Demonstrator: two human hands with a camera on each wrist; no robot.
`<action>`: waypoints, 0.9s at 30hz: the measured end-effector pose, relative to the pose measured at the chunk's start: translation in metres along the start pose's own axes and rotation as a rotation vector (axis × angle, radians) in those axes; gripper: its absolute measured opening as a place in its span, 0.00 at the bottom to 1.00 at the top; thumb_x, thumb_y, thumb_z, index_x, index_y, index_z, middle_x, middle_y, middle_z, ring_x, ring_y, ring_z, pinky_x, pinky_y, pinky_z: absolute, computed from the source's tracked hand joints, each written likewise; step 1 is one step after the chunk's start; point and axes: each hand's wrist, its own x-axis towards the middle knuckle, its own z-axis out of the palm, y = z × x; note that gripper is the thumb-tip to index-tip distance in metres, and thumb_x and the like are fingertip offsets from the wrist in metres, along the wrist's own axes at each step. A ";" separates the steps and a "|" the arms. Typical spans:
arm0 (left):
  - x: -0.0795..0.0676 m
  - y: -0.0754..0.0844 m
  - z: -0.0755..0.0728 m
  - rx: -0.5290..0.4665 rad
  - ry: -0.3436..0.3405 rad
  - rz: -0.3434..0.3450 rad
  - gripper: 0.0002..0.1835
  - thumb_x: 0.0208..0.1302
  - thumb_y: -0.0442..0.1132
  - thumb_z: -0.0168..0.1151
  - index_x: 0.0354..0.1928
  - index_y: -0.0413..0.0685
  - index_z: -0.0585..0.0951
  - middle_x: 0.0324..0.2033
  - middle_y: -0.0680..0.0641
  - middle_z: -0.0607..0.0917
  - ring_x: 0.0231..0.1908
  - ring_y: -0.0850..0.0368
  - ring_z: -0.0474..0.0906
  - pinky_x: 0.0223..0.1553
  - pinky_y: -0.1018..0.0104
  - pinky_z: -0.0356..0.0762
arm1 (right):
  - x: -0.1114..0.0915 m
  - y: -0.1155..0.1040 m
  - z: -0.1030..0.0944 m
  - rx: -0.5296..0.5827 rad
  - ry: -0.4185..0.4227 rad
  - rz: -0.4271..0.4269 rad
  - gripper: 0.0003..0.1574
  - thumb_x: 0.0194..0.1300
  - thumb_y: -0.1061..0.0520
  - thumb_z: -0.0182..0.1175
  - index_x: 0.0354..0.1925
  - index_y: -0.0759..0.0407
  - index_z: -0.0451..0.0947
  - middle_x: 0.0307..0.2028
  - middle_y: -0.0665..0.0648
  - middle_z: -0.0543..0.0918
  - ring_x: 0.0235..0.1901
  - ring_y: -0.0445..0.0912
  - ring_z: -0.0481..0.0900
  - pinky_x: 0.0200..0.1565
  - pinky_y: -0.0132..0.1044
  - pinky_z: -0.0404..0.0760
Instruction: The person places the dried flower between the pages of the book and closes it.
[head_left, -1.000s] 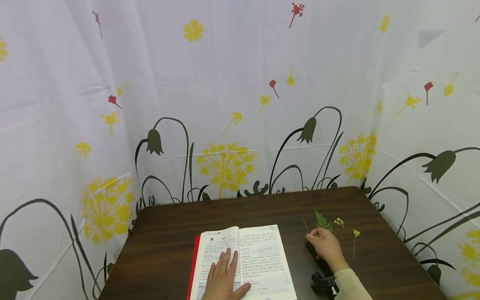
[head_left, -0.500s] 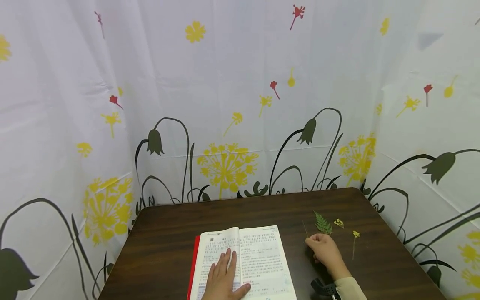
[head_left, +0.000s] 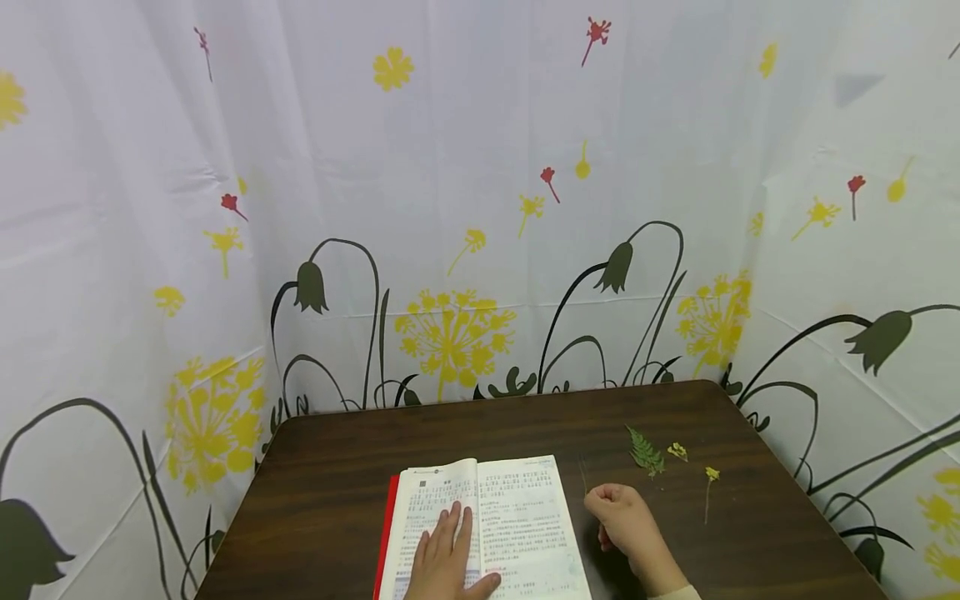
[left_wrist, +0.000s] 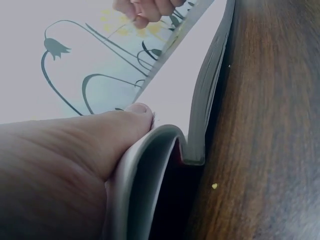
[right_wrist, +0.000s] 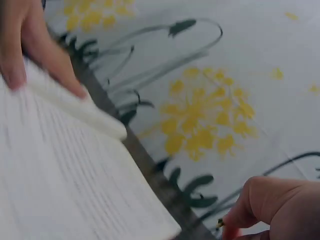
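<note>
An open book (head_left: pixel 525 517) with printed pages and a red cover edge lies on the table. My left hand (head_left: pixel 444 554) rests on it, fingers spread and straight across the left page, thumb over the right page. In the left wrist view the thumb presses near the fold of the pages (left_wrist: pixel 175 85). My right hand (head_left: pixel 626 521) is just right of the book, pinching a thin plant stem (head_left: pixel 582 473) that points up from the fingertips. A small yellowish-green bit (right_wrist: pixel 220 223) shows at those fingertips in the right wrist view; the rest is hidden by the fingers.
Beyond the right hand lie a green fern leaf (head_left: pixel 643 450), a small yellow flower (head_left: pixel 677 451) and a yellow flower with a long stem (head_left: pixel 710 487). The dark wooden table (head_left: pixel 322 500) ends at a flower-printed curtain (head_left: pixel 480 208).
My right hand has moved left and toward me, away from the fern leaf and closer to the book, with the stem held in it. The left hand has stayed on the book.
</note>
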 end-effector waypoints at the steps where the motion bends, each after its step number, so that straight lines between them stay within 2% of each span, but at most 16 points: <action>1: 0.000 0.000 0.001 0.009 0.000 0.000 0.63 0.60 0.74 0.70 0.85 0.40 0.60 0.85 0.34 0.59 0.84 0.29 0.55 0.80 0.22 0.48 | -0.004 -0.002 0.005 0.009 -0.014 -0.002 0.11 0.68 0.59 0.60 0.40 0.69 0.82 0.13 0.48 0.71 0.13 0.41 0.72 0.20 0.34 0.78; 6: 0.000 0.001 0.003 0.040 0.010 -0.003 0.63 0.60 0.75 0.69 0.84 0.39 0.61 0.85 0.35 0.60 0.84 0.30 0.56 0.79 0.23 0.50 | -0.017 -0.009 0.035 0.021 -0.097 -0.016 0.12 0.68 0.59 0.60 0.41 0.69 0.82 0.13 0.47 0.72 0.11 0.39 0.70 0.18 0.32 0.76; 11: -0.001 0.002 0.003 0.054 0.020 -0.008 0.62 0.60 0.75 0.69 0.84 0.40 0.62 0.85 0.35 0.61 0.84 0.31 0.56 0.80 0.24 0.51 | -0.024 -0.009 0.068 0.043 -0.162 -0.022 0.07 0.66 0.58 0.61 0.35 0.62 0.81 0.12 0.46 0.73 0.10 0.38 0.70 0.15 0.30 0.72; 17: -0.003 0.002 0.004 0.062 0.032 0.017 0.62 0.60 0.76 0.68 0.83 0.39 0.63 0.84 0.34 0.62 0.83 0.30 0.59 0.78 0.23 0.54 | -0.027 -0.004 0.098 0.077 -0.152 -0.053 0.05 0.62 0.60 0.62 0.30 0.60 0.80 0.09 0.45 0.72 0.08 0.36 0.66 0.13 0.28 0.62; 22: -0.003 0.000 0.004 0.073 0.042 0.032 0.62 0.62 0.76 0.67 0.83 0.39 0.62 0.84 0.33 0.62 0.83 0.30 0.58 0.78 0.23 0.54 | -0.025 0.005 0.115 0.083 -0.153 -0.046 0.04 0.63 0.59 0.61 0.31 0.58 0.79 0.10 0.46 0.74 0.08 0.36 0.69 0.12 0.27 0.66; 27: -0.001 -0.002 0.002 0.052 0.033 0.042 0.62 0.62 0.76 0.67 0.84 0.38 0.61 0.85 0.33 0.60 0.84 0.29 0.56 0.79 0.23 0.52 | -0.021 0.011 0.120 0.043 -0.114 -0.041 0.03 0.61 0.58 0.62 0.31 0.57 0.79 0.10 0.46 0.74 0.08 0.36 0.69 0.11 0.28 0.67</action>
